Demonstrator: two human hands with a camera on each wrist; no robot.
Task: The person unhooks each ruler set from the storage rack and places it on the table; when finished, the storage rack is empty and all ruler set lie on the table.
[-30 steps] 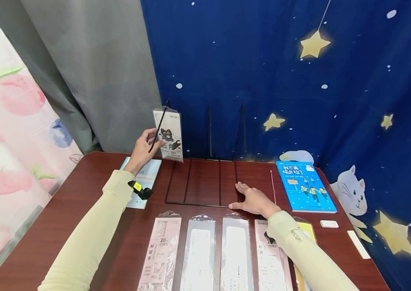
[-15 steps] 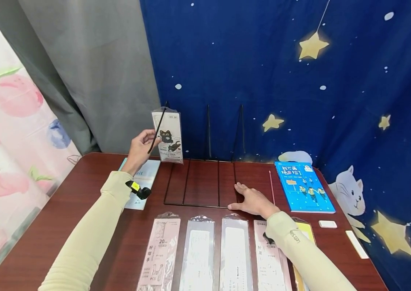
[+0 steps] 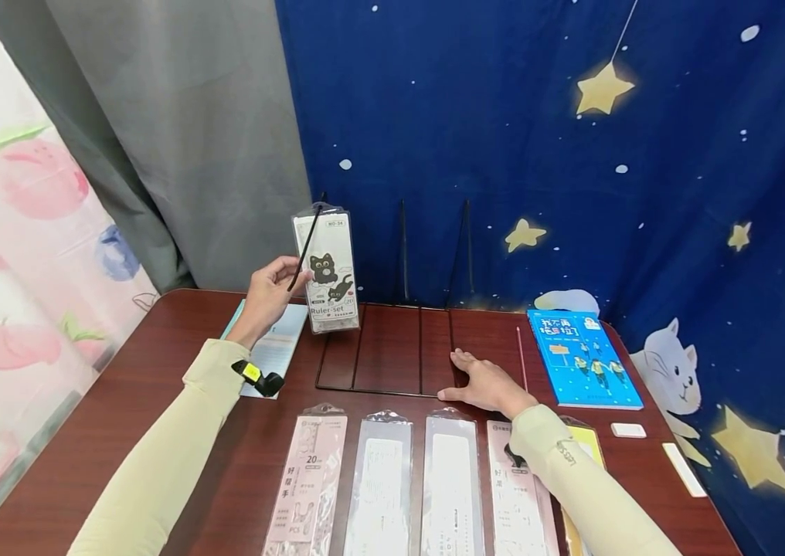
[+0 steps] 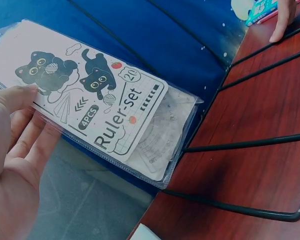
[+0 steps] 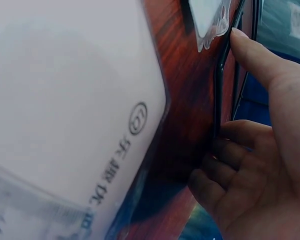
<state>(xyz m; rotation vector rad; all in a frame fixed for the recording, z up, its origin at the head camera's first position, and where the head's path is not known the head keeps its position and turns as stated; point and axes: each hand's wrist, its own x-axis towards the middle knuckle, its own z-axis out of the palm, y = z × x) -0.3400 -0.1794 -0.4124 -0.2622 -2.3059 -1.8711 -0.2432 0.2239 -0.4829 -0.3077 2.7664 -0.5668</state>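
Note:
In the head view, my left hand (image 3: 274, 289) pinches the side of a packaged ruler set (image 3: 330, 270) between thumb and fingers. Black cats are printed on its white card, and clear rulers show at its lower end in the left wrist view. The top of the pack is at the left prong of a black wire rack (image 3: 354, 351), which crosses in front of the card. My right hand (image 3: 486, 382) rests on the rack's base at the front right corner, thumb (image 5: 252, 52) apart from the fingers and touching the wire.
Along the front lie two pink ruler packs (image 3: 309, 479), two clear ruler packs (image 3: 378, 479) and a yellow pack (image 3: 583, 444). A light blue booklet (image 3: 281, 340) lies left; a red pencil (image 3: 521, 355), blue book (image 3: 583, 359) and two white erasers (image 3: 629, 429) lie right.
The ruler set's lower end has come forward and down, showing more of its card. My left hand has shifted slightly with it; the right hand has stayed on the rack.

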